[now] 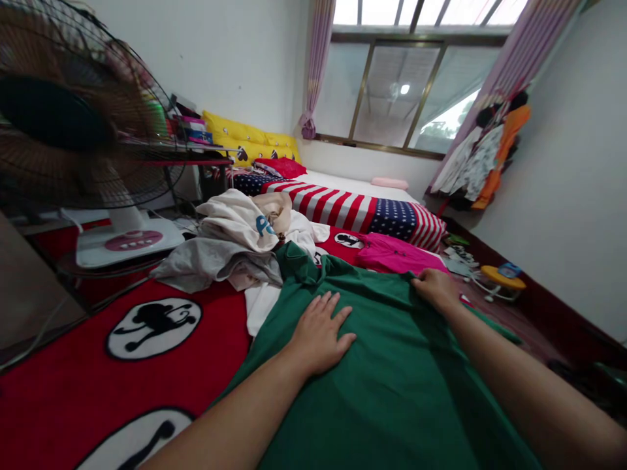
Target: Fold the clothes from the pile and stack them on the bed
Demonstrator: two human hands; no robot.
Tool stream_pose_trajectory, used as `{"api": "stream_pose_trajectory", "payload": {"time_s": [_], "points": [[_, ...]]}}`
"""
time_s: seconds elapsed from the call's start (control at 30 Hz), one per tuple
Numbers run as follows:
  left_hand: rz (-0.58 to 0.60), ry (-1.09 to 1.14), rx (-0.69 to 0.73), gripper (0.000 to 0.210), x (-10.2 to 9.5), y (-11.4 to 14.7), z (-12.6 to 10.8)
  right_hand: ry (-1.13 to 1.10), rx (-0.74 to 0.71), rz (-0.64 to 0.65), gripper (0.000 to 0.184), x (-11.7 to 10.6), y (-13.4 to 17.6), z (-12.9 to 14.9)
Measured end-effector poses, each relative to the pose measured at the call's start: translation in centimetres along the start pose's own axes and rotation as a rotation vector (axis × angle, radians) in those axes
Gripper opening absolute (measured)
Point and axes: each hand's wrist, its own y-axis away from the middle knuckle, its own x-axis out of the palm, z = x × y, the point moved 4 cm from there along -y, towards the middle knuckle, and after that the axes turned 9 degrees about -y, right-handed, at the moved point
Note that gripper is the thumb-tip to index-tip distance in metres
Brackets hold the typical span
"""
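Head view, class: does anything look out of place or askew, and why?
The clothes heap beyond the left hand looks untidy: white, grey and beige folds lie crumpled, whereas the green collared shirt under that hand is fairly flat.

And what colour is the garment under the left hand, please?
The garment is dark green, as the head view shows.

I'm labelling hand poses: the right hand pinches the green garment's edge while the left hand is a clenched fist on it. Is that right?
Not quite: the head view shows the left hand open and spread on the green garment, not in a fist. The right hand does pinch the garment's edge.
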Motion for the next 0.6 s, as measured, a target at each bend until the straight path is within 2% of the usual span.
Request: {"api": "stream_pose_trajectory", "payload": {"time_s": [0.13,0.23,0.33,0.4,0.47,0.53,0.6], "points": [[0.026,0.006,-0.013,0.061,0.0,-0.1,0.0,0.035,0.067,-0.035,0.026,-0.6,-0.3,-0.5],[0.034,0.018,-0.016,0.061,0.0,0.0,0.0,0.021,0.074,-0.077,0.032,-0.4,-0.4,1.2],[0.025,0.025,-0.015,0.061,0.0,0.0,0.0,-0.192,-0.101,-0.120,0.030,0.1,-0.5,6.0],[0.018,0.024,-0.017,0.061,0.1,0.0,0.0,-0.342,-0.265,-0.069,0.021,1.0,-0.4,10.2],[0.013,0.021,-0.016,0.061,0.2,0.1,0.0,-0.424,-0.367,0.006,0.020,2.1,-0.3,13.8],[0.008,0.019,-0.013,0.061,0.2,0.1,0.0,-0.493,-0.413,0.078,0.028,3.1,-0.3,16.3],[0.005,0.022,-0.014,0.061,0.1,0.1,0.0,-0.538,-0.445,0.185,0.044,4.0,0.0,17.7]]}}
